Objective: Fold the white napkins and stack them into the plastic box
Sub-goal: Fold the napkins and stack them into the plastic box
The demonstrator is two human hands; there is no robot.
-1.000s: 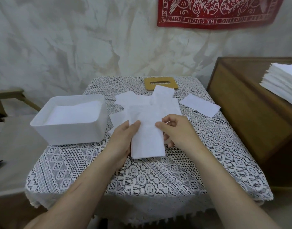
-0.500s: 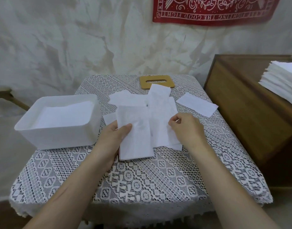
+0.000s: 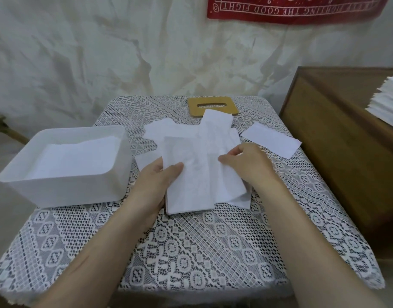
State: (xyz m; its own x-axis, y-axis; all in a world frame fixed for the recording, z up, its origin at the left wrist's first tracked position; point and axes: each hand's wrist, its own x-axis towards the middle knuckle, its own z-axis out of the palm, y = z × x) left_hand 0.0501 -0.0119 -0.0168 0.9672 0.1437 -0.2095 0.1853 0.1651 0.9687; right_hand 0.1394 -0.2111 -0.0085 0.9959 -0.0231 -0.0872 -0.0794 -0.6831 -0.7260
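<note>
The left hand [image 3: 156, 185] holds the folded napkin [image 3: 191, 187] by its left edge. The thumb lies flat across the top and the palm is against the side. The fingers are hidden, so I cannot tell how far they reach beneath it. It is a narrow grip, closed on the paper alone. The folded napkin is a long white strip lying on the lace tablecloth [image 3: 191, 252] near the middle of the table, with its near end pointing toward the person.

The right hand [image 3: 250, 167] is curled, knuckles up, on a loose napkin [image 3: 233, 190] that lies partly under the folded one and spreads out to its right. Forefinger and thumb are drawn close together at the paper and appear to pinch a crease of it — the tips are too small to be sure.

Behind both hands more white napkins [image 3: 215, 127] lie overlapping in an untidy heap. The farthest one touches a wooden lid [image 3: 213, 106] with a slot in it. A single napkin [image 3: 271, 142] lies flat and apart, toward the table's right edge.

The plastic box [image 3: 64, 188] — white and rectangular — stands at the table's left side, just beside the left hand, with stacked napkins [image 3: 75, 156] inside it. On the right a wooden cabinet [image 3: 335, 141] carries a tall stack of napkins [image 3: 388, 101]. A red banner [image 3: 291, 7] hangs on the wall.
</note>
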